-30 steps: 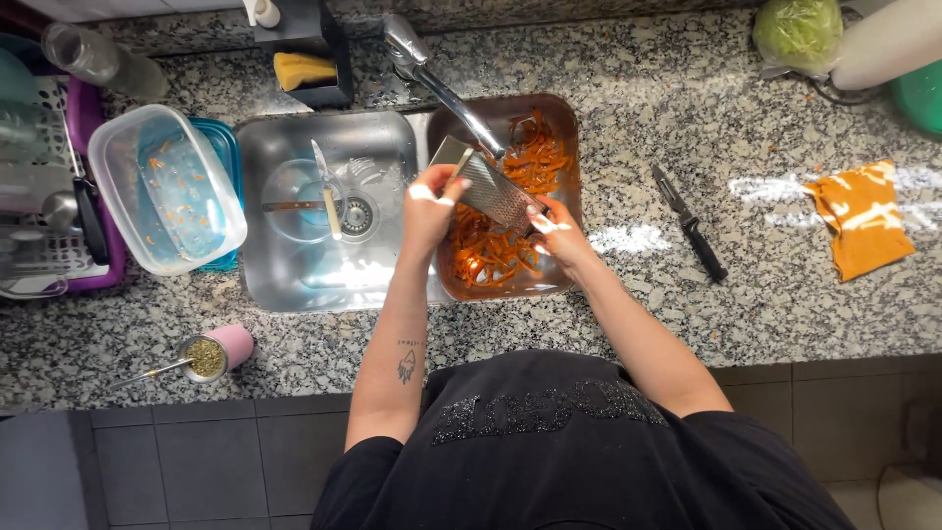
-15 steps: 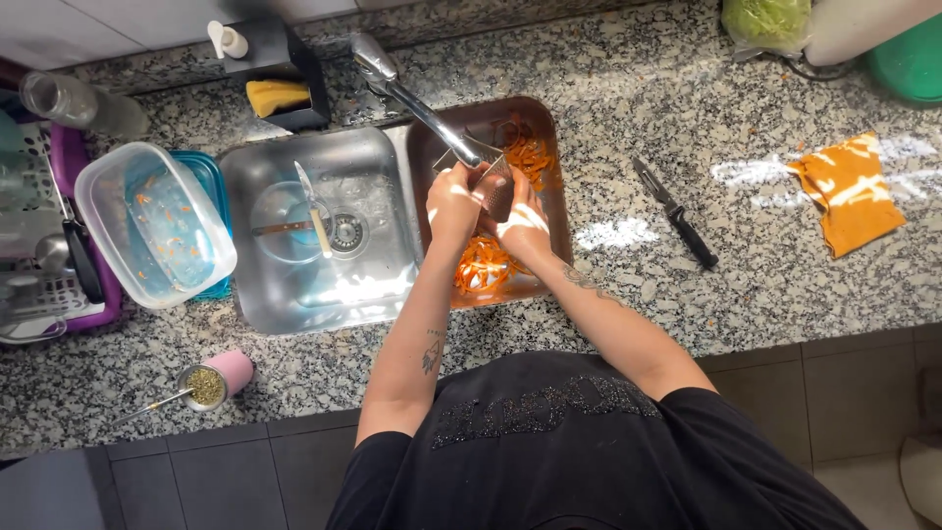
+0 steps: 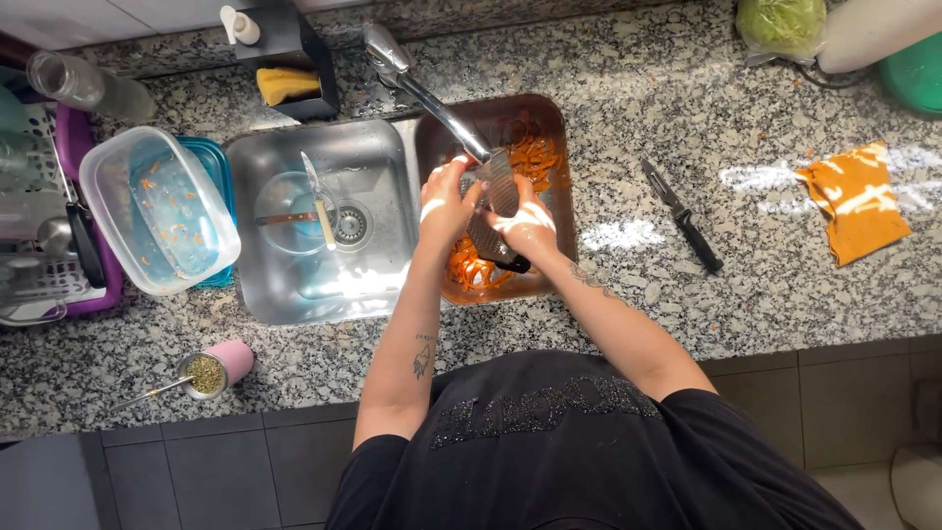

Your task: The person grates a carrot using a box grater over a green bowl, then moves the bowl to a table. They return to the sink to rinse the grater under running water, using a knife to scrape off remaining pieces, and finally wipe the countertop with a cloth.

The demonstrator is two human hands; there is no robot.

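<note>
Both hands, left hand [image 3: 444, 204] and right hand [image 3: 527, 228], grip a wet metal grater [image 3: 494, 201] under the faucet [image 3: 424, 90]; its teeth could scrape slipping fingers.

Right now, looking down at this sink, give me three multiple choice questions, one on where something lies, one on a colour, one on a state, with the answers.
1. Where does the black-handled peeler lie?
A. in the left basin
B. on the counter right of the sink
C. in the dish rack

2. What colour is the cloth on the counter?
A. orange
B. blue
C. white

3. How is the metal grater held?
A. lying alone on the counter
B. left hand only
C. between both hands over the right basin

Answers: 1 B, it rests on granite between right basin and cloth. 2 A, plainly orange. 3 C, left hand and right hand both grip it under the tap.
</note>
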